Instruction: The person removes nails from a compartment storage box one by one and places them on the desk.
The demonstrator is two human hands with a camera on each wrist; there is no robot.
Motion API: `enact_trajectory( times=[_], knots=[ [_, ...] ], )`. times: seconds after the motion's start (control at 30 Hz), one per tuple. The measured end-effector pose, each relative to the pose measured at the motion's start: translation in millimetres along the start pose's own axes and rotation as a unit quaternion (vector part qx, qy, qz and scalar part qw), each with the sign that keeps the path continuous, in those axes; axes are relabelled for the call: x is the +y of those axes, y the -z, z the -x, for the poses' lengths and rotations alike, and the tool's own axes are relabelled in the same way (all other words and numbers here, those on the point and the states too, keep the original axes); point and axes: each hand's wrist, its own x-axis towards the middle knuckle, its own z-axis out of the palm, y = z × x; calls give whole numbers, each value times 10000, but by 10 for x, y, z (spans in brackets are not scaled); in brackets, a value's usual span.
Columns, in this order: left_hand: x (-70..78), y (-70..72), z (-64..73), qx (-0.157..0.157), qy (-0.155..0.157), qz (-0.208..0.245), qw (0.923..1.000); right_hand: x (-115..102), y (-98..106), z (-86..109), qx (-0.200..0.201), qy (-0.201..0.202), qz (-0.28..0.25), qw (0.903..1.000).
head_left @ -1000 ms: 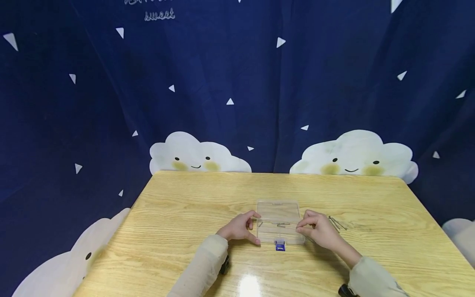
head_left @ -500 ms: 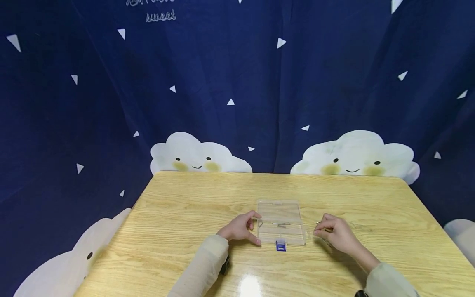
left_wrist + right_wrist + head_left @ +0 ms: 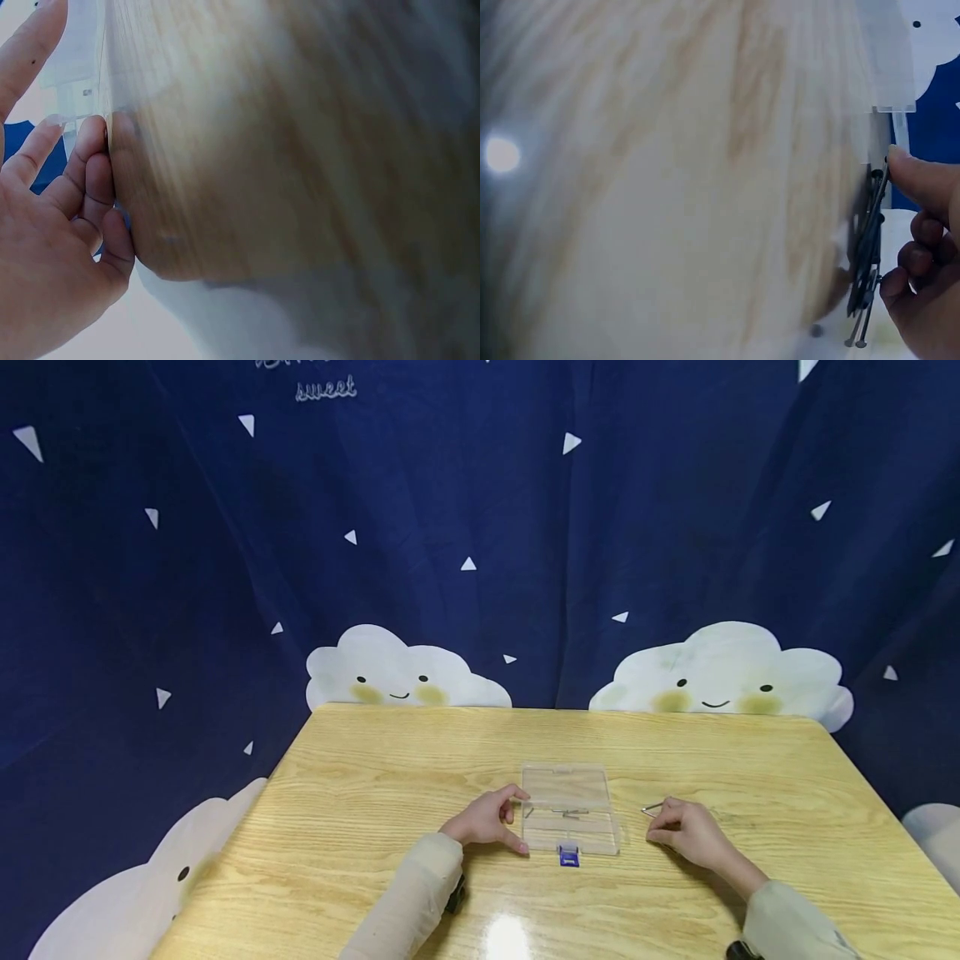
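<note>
A clear plastic box (image 3: pixel 570 835) lies on the table, its lid (image 3: pixel 566 785) folded open toward the back and a blue latch (image 3: pixel 568 857) at its front. Several nails (image 3: pixel 573 812) lie in it near the hinge side. My left hand (image 3: pixel 487 818) rests at the box's left side, thumb and forefinger spread and touching its edge. To the right of the box, my right hand (image 3: pixel 690 835) reaches down to a loose bunch of nails (image 3: pixel 868 240) on the table. Its thumb tip touches the top nail in the right wrist view; whether the fingers pinch one is unclear.
The wooden table (image 3: pixel 390 752) stretches around both hands. Behind it hangs a dark blue curtain (image 3: pixel 450 527) with white triangles and clouds. Dark wrist cameras sit under both sleeves, such as the left one (image 3: pixel 455 895).
My right hand has moved from the box's right edge to the nails on the right, its fingers lowering onto them. My left hand and the box have stayed in place.
</note>
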Motion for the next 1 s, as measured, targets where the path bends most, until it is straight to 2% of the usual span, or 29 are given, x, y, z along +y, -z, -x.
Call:
enact_trajectory(
  times=[0.03, 0.13, 0.23, 0.27, 0.37, 0.57, 0.77, 1.0],
  knots=[
    [-27, 1, 0, 5, -173, -34, 9998, 10, -5, -2, -11, 28, 53, 10000],
    [-15, 12, 16, -7, -287, 25, 9996, 30, -21, -5, -45, 48, 144, 9999],
    [0, 11, 15, -3, -160, -29, 9999, 26, -26, -10, -93, 5, 173, 9998],
    [27, 10, 15, -8, 4, 6, 10000, 19, -27, -12, -89, -5, 155, 9998],
    [3, -6, -13, 28, 124, -78, 9999, -12, -21, -23, -36, 49, 106, 9999],
    [1, -3, -20, 36, 188, -139, 9997, -70, -38, -79, 182, 211, 1, 9996],
    [-5, 4, -9, 54, 168, -169, 9997, -187, -111, -227, -2, -16, -253, 9997],
    [3, 3, -10, 47, 119, -199, 9997, -301, -199, -431, -41, 156, -414, 9990]
  ],
)
